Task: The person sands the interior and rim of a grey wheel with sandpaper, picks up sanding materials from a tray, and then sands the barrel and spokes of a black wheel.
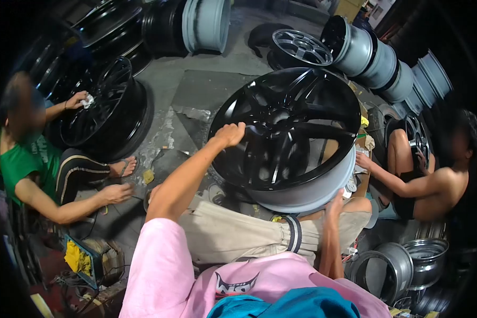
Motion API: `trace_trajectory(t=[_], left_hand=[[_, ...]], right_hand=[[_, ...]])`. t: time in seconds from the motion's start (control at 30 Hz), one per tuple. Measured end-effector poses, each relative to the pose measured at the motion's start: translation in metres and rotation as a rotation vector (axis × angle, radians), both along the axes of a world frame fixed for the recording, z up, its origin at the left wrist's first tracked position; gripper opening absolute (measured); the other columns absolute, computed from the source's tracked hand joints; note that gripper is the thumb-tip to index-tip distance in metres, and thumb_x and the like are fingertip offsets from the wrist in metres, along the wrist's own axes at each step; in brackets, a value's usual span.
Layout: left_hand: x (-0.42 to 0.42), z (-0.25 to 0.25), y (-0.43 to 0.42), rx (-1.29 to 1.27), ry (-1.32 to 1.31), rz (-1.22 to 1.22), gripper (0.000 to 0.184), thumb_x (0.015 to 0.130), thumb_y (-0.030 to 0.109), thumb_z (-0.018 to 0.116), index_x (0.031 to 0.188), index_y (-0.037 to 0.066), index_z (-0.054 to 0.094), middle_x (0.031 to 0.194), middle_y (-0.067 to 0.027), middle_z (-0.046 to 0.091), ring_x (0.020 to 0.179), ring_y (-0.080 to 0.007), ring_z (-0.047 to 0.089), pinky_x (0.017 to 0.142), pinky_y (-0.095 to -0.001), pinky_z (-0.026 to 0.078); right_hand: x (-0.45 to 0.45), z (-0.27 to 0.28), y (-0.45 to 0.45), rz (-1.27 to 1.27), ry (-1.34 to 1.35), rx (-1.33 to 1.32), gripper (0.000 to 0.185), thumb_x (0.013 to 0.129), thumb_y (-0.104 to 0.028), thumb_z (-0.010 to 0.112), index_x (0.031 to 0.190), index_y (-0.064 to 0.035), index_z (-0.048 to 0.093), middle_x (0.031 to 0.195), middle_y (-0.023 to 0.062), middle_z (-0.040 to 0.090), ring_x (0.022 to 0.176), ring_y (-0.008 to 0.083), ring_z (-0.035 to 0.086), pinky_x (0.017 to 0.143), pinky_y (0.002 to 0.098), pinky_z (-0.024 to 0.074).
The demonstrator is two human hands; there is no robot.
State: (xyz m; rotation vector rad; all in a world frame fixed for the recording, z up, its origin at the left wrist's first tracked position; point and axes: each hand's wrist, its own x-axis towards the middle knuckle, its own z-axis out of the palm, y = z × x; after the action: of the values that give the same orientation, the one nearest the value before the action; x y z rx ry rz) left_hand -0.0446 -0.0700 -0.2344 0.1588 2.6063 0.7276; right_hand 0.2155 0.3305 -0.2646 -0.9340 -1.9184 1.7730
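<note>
A large glossy black spoked wheel rim (286,177) with a pale grey barrel tilts in front of me, over my lap. My left hand (230,135) is closed with the thumb outstretched, over the left side of the rim's black face. What its curled fingers hold, if anything, is hidden. Low on the right, my right hand (334,205) grips the barrel's lower edge from the side, its fingers partly hidden.
On the left, a person in a green shirt (29,161) wipes a black rim (119,124) with a white cloth (88,101). Another person (440,185) sits at right. Grey rims (355,50) line the back right; more rims (384,270) stand lower right. A yellow cloth (78,258) lies lower left.
</note>
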Motion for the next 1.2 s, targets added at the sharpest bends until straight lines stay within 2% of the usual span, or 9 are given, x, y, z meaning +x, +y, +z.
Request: trace_trajectory(t=[0.13, 0.4, 0.57, 0.8, 0.87, 0.97, 1.0, 1.07, 1.2], left_hand=[[0.05, 0.028, -0.001, 0.107, -0.04, 0.096, 0.078, 0.106, 0.048, 0.019, 0.12, -0.012, 0.066, 0.128, -0.0389, 0.06, 0.126, -0.0537, 0.055, 0.112, -0.0552, 0.04], [0.053, 0.057, -0.002, 0.231, -0.209, 0.341, 0.094, 0.104, 0.063, 0.015, 0.121, -0.016, 0.065, 0.126, -0.0408, 0.06, 0.13, -0.053, 0.053, 0.113, -0.0528, 0.038], [0.048, 0.039, -0.018, 0.229, -0.158, 0.329, 0.104, 0.102, 0.07, 0.015, 0.126, -0.02, 0.059, 0.132, -0.0462, 0.053, 0.138, -0.0523, 0.045, 0.118, -0.0493, 0.032], [0.033, 0.015, -0.035, 0.315, -0.155, 0.397, 0.102, 0.102, 0.07, 0.02, 0.13, -0.021, 0.055, 0.137, -0.0459, 0.049, 0.142, -0.0497, 0.042, 0.118, -0.0475, 0.032], [0.02, -0.023, -0.049, 0.318, -0.123, 0.459, 0.094, 0.104, 0.07, 0.024, 0.128, -0.012, 0.064, 0.125, -0.0288, 0.067, 0.124, -0.0336, 0.059, 0.109, -0.0396, 0.039], [0.008, -0.01, -0.058, 0.078, -0.125, 0.463, 0.093, 0.103, 0.072, 0.024, 0.127, -0.007, 0.067, 0.119, -0.0247, 0.071, 0.12, -0.0303, 0.062, 0.108, -0.0391, 0.041], [0.003, -0.014, -0.065, 0.086, -0.117, 0.462, 0.093, 0.103, 0.072, 0.024, 0.127, -0.007, 0.067, 0.119, -0.0247, 0.071, 0.12, -0.0303, 0.062, 0.108, -0.0391, 0.041], [-0.006, -0.051, -0.097, 0.236, 0.038, 0.095, 0.062, 0.108, 0.046, 0.026, 0.153, 0.005, 0.034, 0.12, -0.0403, 0.063, 0.12, -0.0547, 0.059, 0.104, -0.0542, 0.042], [-0.012, -0.05, -0.113, 0.288, -0.076, 0.079, 0.065, 0.109, 0.052, 0.024, 0.15, 0.003, 0.037, 0.113, -0.0411, 0.065, 0.117, -0.0544, 0.06, 0.104, -0.053, 0.041]], right_hand=[[-0.06, 0.039, 0.044, -0.07, -0.065, 0.284, 0.078, 0.108, -0.059, 0.038, 0.137, 0.0112, 0.056, 0.133, 0.0226, 0.064, 0.123, 0.0295, 0.059, 0.107, 0.0382, 0.0423], [-0.153, 0.066, 0.05, 0.033, -0.075, 0.638, 0.064, 0.11, -0.043, 0.033, 0.122, 0.0131, 0.062, 0.117, 0.0307, 0.069, 0.109, 0.0436, 0.063, 0.098, 0.0454, 0.0463], [-0.128, 0.128, -0.051, 0.159, 0.163, 1.064, 0.041, 0.109, -0.02, 0.042, 0.136, 0.0049, 0.061, 0.138, 0.0261, 0.058, 0.129, 0.0421, 0.054, 0.112, 0.0466, 0.0396], [-0.303, 0.119, 0.036, 0.587, 0.129, 0.847, 0.058, 0.109, -0.045, 0.038, 0.121, 0.002, 0.069, 0.111, 0.0252, 0.072, 0.113, 0.0427, 0.066, 0.097, 0.0456, 0.0496], [-0.366, 0.102, 0.042, 0.663, 0.099, 0.801, 0.065, 0.108, -0.051, 0.036, 0.113, 0.0038, 0.071, 0.108, 0.0285, 0.071, 0.111, 0.0446, 0.066, 0.095, 0.0483, 0.0499], [-0.397, 0.109, 0.01, 0.689, 0.014, 0.869, 0.068, 0.108, -0.052, 0.032, 0.109, 0.0028, 0.073, 0.115, 0.0299, 0.069, 0.113, 0.0459, 0.065, 0.096, 0.0502, 0.0492], [-0.368, 0.138, -0.029, 0.632, 0.092, 0.959, 0.071, 0.108, -0.052, 0.03, 0.107, 0.0045, 0.073, 0.11, 0.0302, 0.07, 0.111, 0.0473, 0.065, 0.1, 0.0508, 0.0484], [-0.261, 0.189, -0.119, 0.54, 0.466, 0.924, 0.045, 0.108, -0.03, 0.043, 0.13, 0.0037, 0.064, 0.127, 0.0269, 0.066, 0.123, 0.0442, 0.059, 0.107, 0.0481, 0.0449], [-0.097, 0.147, -0.196, 0.867, 0.576, 1.449, 0.047, 0.098, -0.01, 0.056, 0.144, -0.0048, 0.057, 0.156, 0.0173, 0.048, 0.148, 0.034, 0.042, 0.12, 0.0497, 0.0347]])
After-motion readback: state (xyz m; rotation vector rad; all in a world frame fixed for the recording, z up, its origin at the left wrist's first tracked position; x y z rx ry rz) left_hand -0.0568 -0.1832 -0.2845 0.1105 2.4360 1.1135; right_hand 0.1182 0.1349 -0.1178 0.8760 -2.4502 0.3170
